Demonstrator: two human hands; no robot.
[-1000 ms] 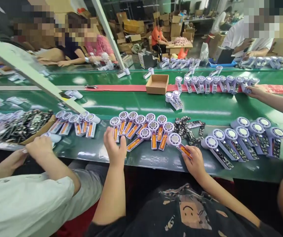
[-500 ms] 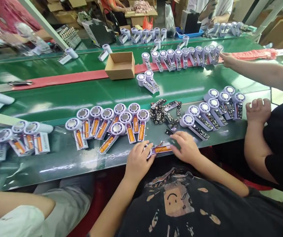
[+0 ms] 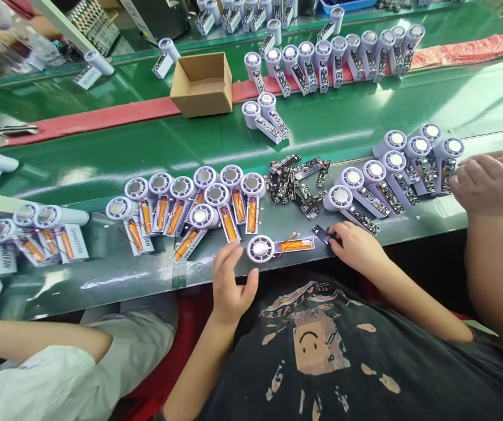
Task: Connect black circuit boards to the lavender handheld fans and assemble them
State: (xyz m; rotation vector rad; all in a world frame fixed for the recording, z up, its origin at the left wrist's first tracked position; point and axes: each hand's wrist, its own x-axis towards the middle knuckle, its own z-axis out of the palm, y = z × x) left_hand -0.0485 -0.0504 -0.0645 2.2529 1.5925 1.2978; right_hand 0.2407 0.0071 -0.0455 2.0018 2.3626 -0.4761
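Observation:
In front of me at the bench edge lies a handheld fan (image 3: 260,249) on its side, its handle pointing right with an orange battery (image 3: 295,245) and thin wires exposed. My left hand (image 3: 232,285) is just left of the fan head, fingers spread, holding nothing. My right hand (image 3: 353,244) pinches the right end of a small dark circuit board (image 3: 322,234) beside the handle's end. Behind it is a loose pile of circuit boards (image 3: 292,184). Several fans with orange batteries (image 3: 202,215) stand to the left; several fans with circuit boards (image 3: 339,197) stand to the right.
An open cardboard box (image 3: 202,88) sits on a red strip (image 3: 115,117) across the green table, beside a row of fans (image 3: 323,52). A co-worker's hand (image 3: 484,186) is at the far right, near the fans there. Another person's arm (image 3: 36,339) shows at lower left.
My left hand has come off the fan, leaving it uncovered. My right hand has moved right and now pinches a circuit board. The co-worker's outstretched arm on the right has drawn back.

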